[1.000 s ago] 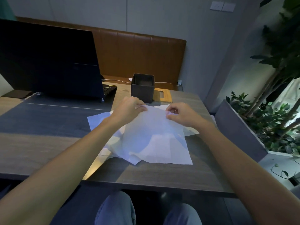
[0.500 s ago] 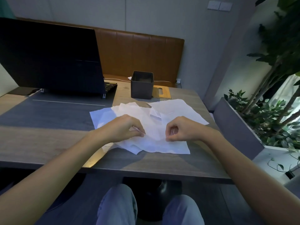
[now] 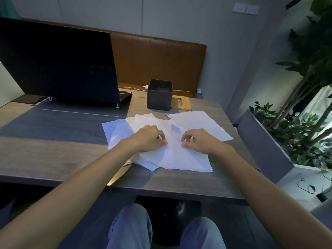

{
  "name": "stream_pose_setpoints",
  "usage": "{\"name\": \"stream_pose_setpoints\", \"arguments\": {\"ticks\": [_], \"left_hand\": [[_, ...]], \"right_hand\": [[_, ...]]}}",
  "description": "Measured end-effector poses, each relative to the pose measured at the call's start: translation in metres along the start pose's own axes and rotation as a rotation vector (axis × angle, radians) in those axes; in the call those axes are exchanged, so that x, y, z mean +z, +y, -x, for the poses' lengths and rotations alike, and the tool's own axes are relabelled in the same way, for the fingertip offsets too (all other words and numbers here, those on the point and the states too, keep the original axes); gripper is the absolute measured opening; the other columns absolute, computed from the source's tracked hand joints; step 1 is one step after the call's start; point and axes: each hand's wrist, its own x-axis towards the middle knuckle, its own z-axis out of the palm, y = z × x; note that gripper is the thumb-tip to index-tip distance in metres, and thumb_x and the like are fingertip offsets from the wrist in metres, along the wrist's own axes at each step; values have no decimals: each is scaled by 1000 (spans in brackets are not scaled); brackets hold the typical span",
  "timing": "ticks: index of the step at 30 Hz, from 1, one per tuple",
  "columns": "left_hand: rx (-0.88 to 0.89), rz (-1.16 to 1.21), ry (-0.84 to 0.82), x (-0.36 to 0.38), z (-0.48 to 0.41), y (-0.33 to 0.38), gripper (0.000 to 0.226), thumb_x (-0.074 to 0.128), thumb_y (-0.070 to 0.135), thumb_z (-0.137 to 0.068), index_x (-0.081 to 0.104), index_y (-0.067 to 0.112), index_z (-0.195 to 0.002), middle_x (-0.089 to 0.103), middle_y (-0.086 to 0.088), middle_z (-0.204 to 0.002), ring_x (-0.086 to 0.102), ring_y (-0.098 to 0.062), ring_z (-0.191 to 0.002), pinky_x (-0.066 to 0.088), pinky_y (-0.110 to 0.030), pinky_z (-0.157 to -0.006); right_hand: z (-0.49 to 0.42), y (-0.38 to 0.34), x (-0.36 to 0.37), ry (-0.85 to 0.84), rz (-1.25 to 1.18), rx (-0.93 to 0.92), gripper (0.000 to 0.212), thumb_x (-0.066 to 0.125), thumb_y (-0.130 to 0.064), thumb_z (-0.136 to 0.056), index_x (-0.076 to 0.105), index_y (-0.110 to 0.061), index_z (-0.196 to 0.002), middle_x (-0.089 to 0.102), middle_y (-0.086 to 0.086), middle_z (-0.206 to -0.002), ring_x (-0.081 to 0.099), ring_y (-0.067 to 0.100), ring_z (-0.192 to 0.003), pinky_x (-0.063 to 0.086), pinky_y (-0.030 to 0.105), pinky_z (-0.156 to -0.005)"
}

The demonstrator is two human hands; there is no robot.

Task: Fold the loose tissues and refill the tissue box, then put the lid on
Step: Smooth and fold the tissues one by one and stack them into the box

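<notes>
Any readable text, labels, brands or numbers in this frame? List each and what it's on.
None readable. The laptop screen is dark, the tissue box and wooden lid show bare faces, the tissues are plain, and the wall switches carry no visible marks.

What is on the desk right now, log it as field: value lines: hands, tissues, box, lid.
tissues: loose overlapping pile, flat on the table
left hand: pinches the top sheet
right hand: pinches the top sheet, close beside the left
tissue box: dark, upright, open-topped, behind the pile
lid: wooden, slotted, flat beside the box, not on it
laptop: open, far left
</notes>
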Motion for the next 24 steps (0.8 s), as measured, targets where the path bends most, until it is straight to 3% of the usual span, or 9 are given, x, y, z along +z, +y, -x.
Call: {"name": "stream_pose_setpoints", "arguments": {"ticks": [4,9,13,18,22,24], "left_hand": [[-6,12,-69,1,-9,3,32,63,47,-94,59,29,-120,55,4,-108,49,-18,-102,43,-35,-88],[54,117,-121,-2,-12,-2,14,69,40,-91,63,28,-97,62,7,-97,56,-14,-87,46,-27,-73],[93,196,-72,-4,-12,-2,14,67,23,-93,58,24,-83,60,3,-88,52,-18,-80,42,-24,-68],[133,301,17,-18,-10,6,19,74,18,-91,62,28,-102,62,7,-91,58,-9,-80,44,-15,-67],[144,368,49,-34,-13,1,33,80,19,-85,68,29,-114,66,3,-116,65,-14,-99,56,-31,-88],[129,385,65,-44,-11,-2,29,80,19,-85,73,28,-111,66,7,-118,63,-12,-103,54,-29,-89]], "right_hand": [[-4,-4,1,-13,21,-28,19,71,-42,-90,70,-30,-104,60,-13,-94,56,13,-86,41,17,-72],[-4,-3,-2,-60,-23,-47,12,73,-37,-89,71,-26,-94,65,-12,-95,58,13,-88,46,20,-74],[-4,-2,-1,-29,-83,-69,18,71,-42,-89,68,-29,-101,66,-11,-97,60,13,-88,52,25,-79],[-5,-10,-5,17,-135,-106,19,63,-37,-97,72,-26,-110,69,-6,-102,60,11,-91,49,23,-81],[-7,-15,-21,47,-161,-119,14,62,-31,-98,73,-25,-103,69,-10,-100,62,10,-93,51,22,-87],[-8,-10,-31,56,-162,-118,11,65,-33,-96,74,-29,-100,70,-13,-98,64,9,-93,54,26,-88]]}}
